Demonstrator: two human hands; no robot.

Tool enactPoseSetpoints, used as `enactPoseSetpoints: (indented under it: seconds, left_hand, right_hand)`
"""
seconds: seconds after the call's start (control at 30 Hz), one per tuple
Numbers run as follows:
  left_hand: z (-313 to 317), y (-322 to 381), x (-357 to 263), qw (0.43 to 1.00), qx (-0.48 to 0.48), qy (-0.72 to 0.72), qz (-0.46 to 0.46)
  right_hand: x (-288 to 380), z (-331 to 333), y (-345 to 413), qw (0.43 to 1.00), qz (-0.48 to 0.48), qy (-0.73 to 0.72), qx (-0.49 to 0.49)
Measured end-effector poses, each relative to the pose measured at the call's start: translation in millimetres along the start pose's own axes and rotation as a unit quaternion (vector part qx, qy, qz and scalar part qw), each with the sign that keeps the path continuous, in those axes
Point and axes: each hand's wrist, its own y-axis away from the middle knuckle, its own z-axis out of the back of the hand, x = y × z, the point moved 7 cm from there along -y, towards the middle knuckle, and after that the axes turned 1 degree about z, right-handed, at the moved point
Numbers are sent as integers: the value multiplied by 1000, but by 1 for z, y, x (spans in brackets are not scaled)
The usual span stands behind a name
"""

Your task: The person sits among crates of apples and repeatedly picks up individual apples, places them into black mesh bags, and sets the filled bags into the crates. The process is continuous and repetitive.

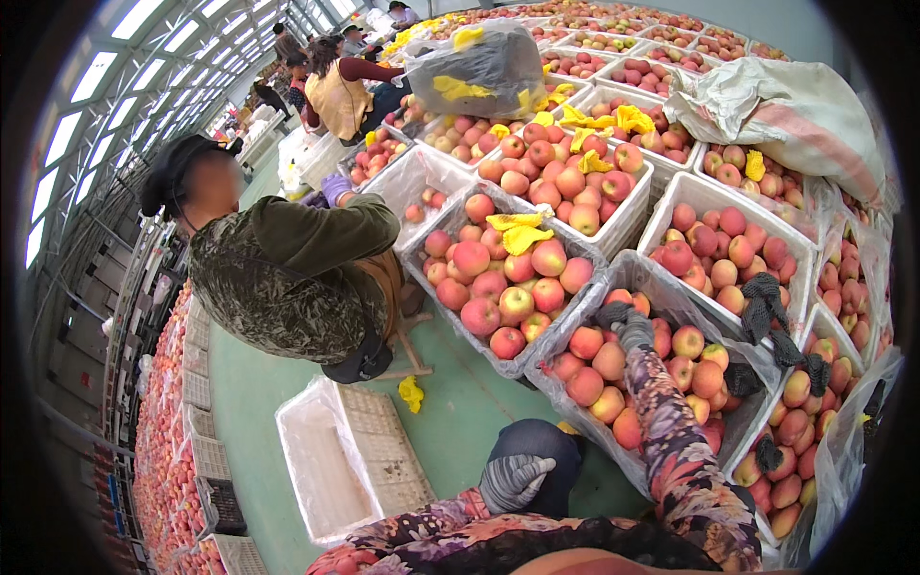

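My right hand, in a grey striped glove, reaches into a plastic-lined crate of red and yellow apples. Its fingers are at the apples near the crate's far edge; whether they grip one is hidden by the hand. My left hand, in a like glove, rests on my knee with its fingers folded in and no object visible in it. A dark foam net lies at the right side of the same crate. Yellow foam nets lie on apples in the lined crate beyond.
A co-worker in a camouflage vest sits at the left by a nearly bare crate. A lined white crate stands on the green floor beside a yellow net. More apple crates and a woven sack are at the right.
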Motion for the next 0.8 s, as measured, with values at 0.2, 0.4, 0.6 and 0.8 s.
enactPoseSetpoints:
  seconds: [0.2, 0.4, 0.6, 0.8]
  left_hand:
    - [-7, -30, 16, 978, -11, 186, 94]
    - [-102, -83, -14, 860, 250, 424, 134]
    - [-139, -99, -26, 773, 159, 577, 210]
    - [-160, -89, -33, 557, 282, 723, 295]
  right_hand:
    - [23, 77, 97, 874, 118, -440, 169]
    - [13, 91, 233, 754, 95, -580, 294]
    - [-44, 83, 246, 806, -33, -572, 148]
    - [-34, 100, 248, 594, -14, -798, 99]
